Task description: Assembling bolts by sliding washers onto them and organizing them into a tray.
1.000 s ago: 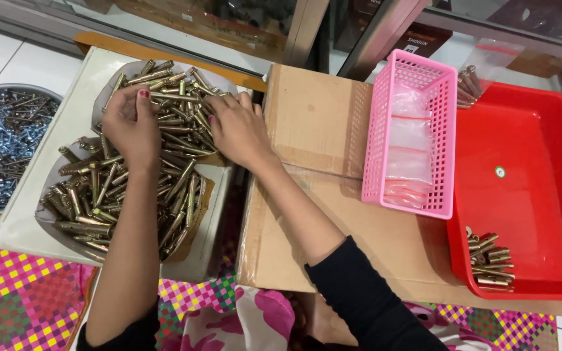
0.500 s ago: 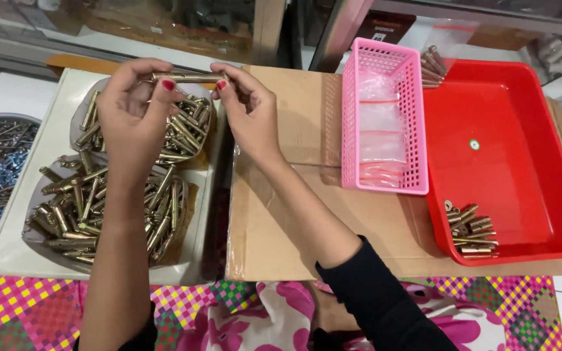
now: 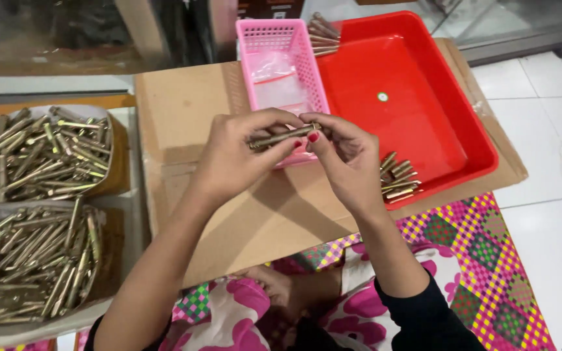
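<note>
My left hand (image 3: 239,156) and my right hand (image 3: 346,159) meet above a flat cardboard box (image 3: 183,110), both pinching a small bundle of brass-coloured metal bolts (image 3: 281,136) held level between the fingertips. Directly behind the hands stands a pink plastic basket (image 3: 294,39) holding clear plastic bags. To its right is a red plastic tray (image 3: 424,110) with a small pile of the same bolts (image 3: 398,179) in its near corner and a few more at its far edge (image 3: 323,32). A large heap of loose bolts (image 3: 34,201) fills light trays at the left.
A chequered multicoloured mat (image 3: 482,260) lies under the box at the lower right, beside white floor tiles (image 3: 548,214). My lap in floral cloth (image 3: 242,312) sits below the box. Glass-fronted cabinets (image 3: 53,32) run along the top.
Both hands have lifted a few bolts off the heap at the left and carried them rightwards, over the cardboard box in front of the pink basket. The view has swung right with them.
</note>
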